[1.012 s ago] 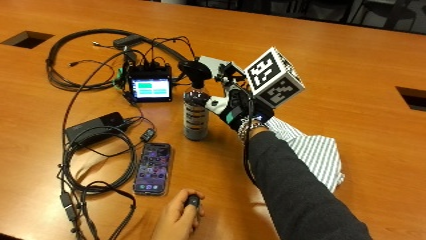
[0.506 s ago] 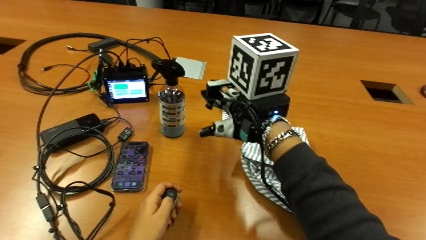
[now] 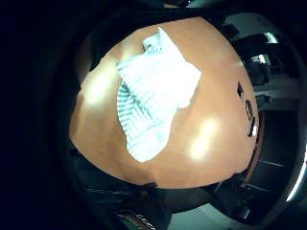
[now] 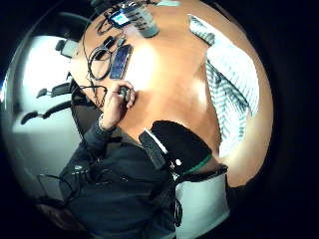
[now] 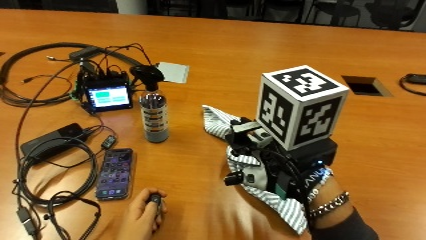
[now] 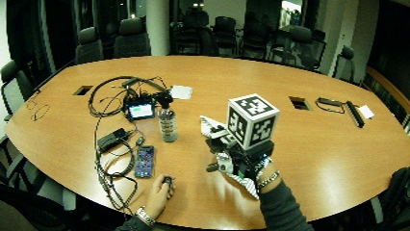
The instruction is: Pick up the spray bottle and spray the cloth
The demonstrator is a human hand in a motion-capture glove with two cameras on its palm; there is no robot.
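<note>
The gloved right hand [image 5: 279,165] hangs over the striped cloth [image 5: 246,160], which lies crumpled on the wooden counter [image 5: 266,55] at the near right of the scene. The hand holds nothing, and it is well apart from the spray bottle [image 5: 154,112]. How its grip stands cannot be told: the gear on the glove hides the fingers in the outside views, and neither palm view shows them.

The spray bottle stands upright to the left of the cloth, with a black trigger head on top and a clear body with dark bands. Just behind it, to the far left, a small device with a lit screen [image 5: 106,96] sits among black cords. A small pale card [image 5: 172,72] lies flat beyond the bottle. To the near left of the bottle a phone [image 5: 114,172] lies face up, and farther left a black power brick [image 5: 52,141] rests with looped cords around it.

The bare left hand [image 5: 143,215] rests on the near edge of the counter, its fingers curled round a small black clicker [image 5: 155,199].

From the little finger side of the palm, the cloth [image 3: 153,91] spreads out on the wood below, white with thin stripes and folded over itself.
</note>
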